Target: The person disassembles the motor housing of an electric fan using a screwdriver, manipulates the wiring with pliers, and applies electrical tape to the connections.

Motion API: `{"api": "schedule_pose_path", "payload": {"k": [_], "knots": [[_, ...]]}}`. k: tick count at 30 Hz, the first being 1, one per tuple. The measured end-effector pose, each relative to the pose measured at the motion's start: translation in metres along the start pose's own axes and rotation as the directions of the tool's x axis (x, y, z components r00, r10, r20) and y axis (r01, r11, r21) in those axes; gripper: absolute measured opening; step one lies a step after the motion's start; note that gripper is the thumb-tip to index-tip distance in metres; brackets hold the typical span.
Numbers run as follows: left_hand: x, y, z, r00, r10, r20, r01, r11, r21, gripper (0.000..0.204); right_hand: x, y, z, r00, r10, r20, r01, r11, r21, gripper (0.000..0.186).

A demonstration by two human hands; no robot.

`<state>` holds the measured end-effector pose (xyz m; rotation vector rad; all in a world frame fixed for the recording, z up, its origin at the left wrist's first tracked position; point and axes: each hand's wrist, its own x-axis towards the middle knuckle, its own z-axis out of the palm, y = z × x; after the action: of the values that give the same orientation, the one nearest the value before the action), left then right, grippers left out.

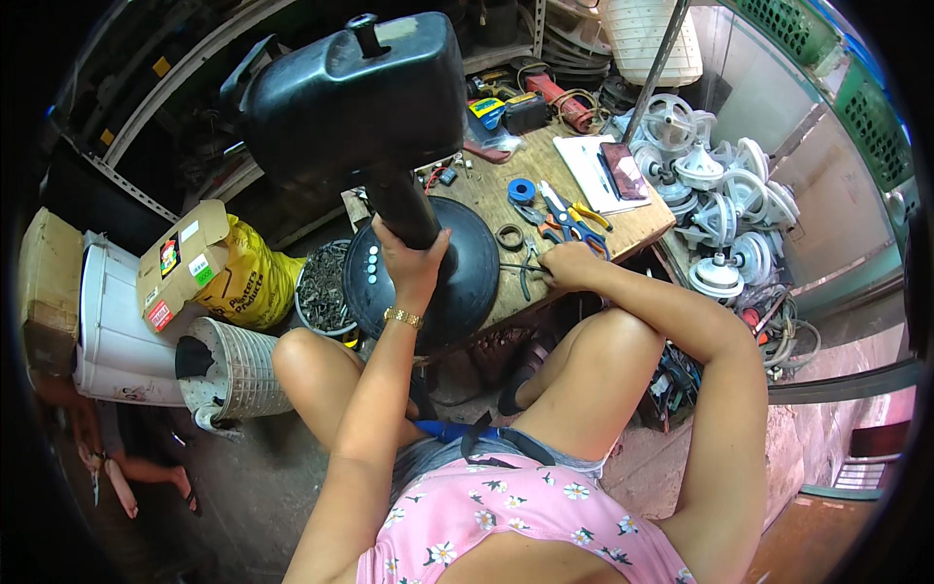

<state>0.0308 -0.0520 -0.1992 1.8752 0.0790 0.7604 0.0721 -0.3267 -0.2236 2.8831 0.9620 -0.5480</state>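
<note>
A black electric fan stand rests on the wooden workbench. Its round base point(472, 277) bears a row of white buttons, and a thick post point(406, 209) rises to a large black housing point(365, 107). My left hand point(413, 255) is wrapped round the lower post. On the bench's front edge, right of the base, my right hand point(572, 265) is closed, its fingers curled. A dark cord point(520, 268) runs from the base to that hand; its fingertips are partly hidden, so what they pinch is unclear. Just beyond it lie blue-handled scissors point(574, 222) and yellow-handled pliers point(592, 216).
A blue tape roll point(521, 190), a dark ring point(509, 237) and a phone point(623, 170) on papers lie on the bench. White pulley-like wheels point(720, 209) pile up at right. At left stand a bucket of small dark parts point(324, 287), a cardboard box point(183, 258) and a perforated basket point(243, 365).
</note>
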Motion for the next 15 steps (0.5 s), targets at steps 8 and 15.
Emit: {"api": "schedule_pose_path", "payload": {"k": [8, 15], "knots": [[-0.016, 0.005, 0.001, 0.948, 0.271, -0.166, -0.224, 0.941, 0.256, 0.088, -0.054, 0.052, -0.059, 0.998, 0.025, -0.06, 0.013, 0.83, 0.557, 0.022], [-0.062, 0.023, 0.06, 0.754, 0.404, 0.518, -0.479, 0.878, 0.012, 0.059, -0.128, -0.017, -0.127, 0.936, -0.045, -0.348, 0.287, 0.667, 0.687, 0.027]]}}
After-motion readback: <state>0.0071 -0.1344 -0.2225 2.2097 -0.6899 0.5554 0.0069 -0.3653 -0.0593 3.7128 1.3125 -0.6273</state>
